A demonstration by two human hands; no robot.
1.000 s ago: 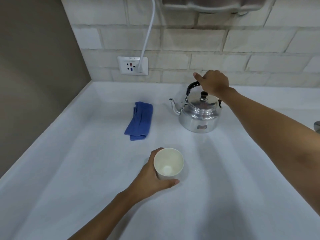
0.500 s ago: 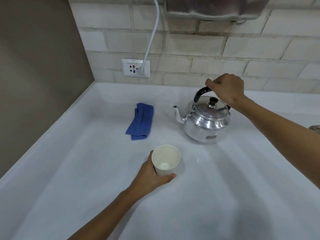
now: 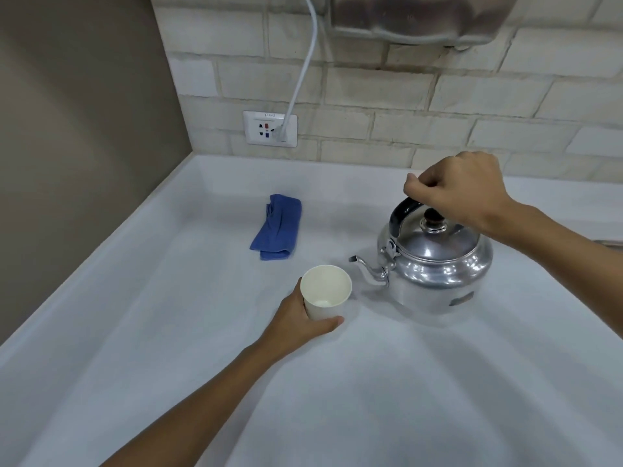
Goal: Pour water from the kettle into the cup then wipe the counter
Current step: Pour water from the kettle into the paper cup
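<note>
A shiny metal kettle [image 3: 438, 264] with a black handle and dark lid knob is held just above the white counter [image 3: 168, 332], spout pointing left toward the cup. My right hand [image 3: 462, 190] is closed around the top of its handle. A white paper cup [image 3: 325, 293] stands upright to the left of the spout, and it looks empty. My left hand [image 3: 300, 318] wraps its near side. A folded blue cloth [image 3: 278, 230] lies behind the cup.
A tiled wall runs along the back with a white socket [image 3: 269, 129] and a plugged-in white cable [image 3: 303, 62]. A metal appliance [image 3: 421, 18] hangs above. A brown wall closes the left side. A metal edge [image 3: 610, 244] shows at far right.
My right hand has lifted the kettle off the counter and carried it closer, bringing the spout close to the cup. The left hand has stayed on the cup.
</note>
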